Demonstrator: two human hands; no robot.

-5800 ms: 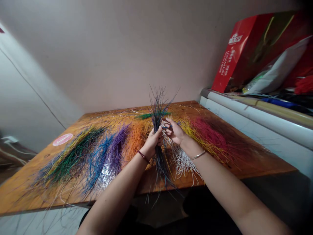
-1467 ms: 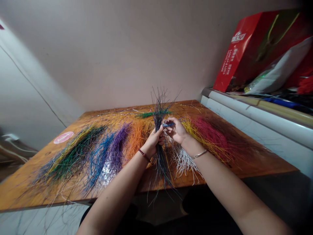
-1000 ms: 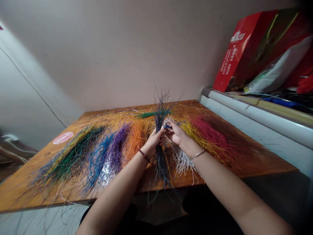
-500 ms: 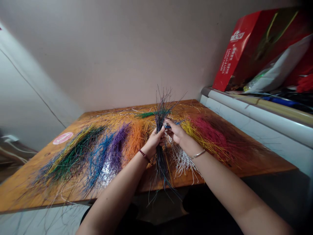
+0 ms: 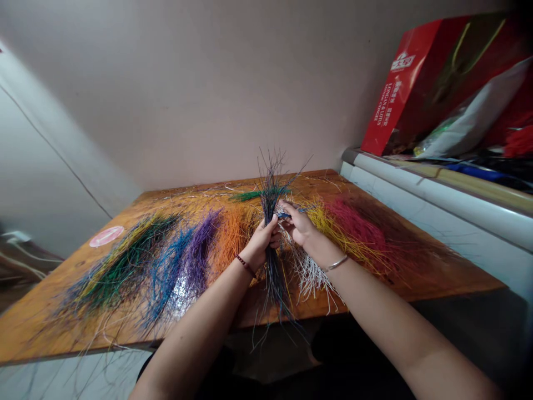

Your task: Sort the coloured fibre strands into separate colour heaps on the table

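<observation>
A dark bundle of thin strands (image 5: 271, 200) stands upright near the middle of the table, its ends fanning out above and below. My left hand (image 5: 265, 238) is closed around its middle. Just right of it, my right hand (image 5: 296, 222) pinches a few blue strands (image 5: 308, 209) that point to the right. White strands (image 5: 314, 275) lie beneath my right hand. Left of my left hand are orange strands (image 5: 231, 239) and purple strands (image 5: 202, 250).
On the wooden table (image 5: 449, 278) also lie blue strands (image 5: 169, 272), green strands (image 5: 125, 266), yellow strands (image 5: 333, 233) and pink strands (image 5: 358, 225). A red box (image 5: 408, 83) stands on a white ledge (image 5: 416, 183) at the right.
The top of the dark bundle has tilted slightly to the left. Both hands keep their hold, with my right hand shifted very slightly.
</observation>
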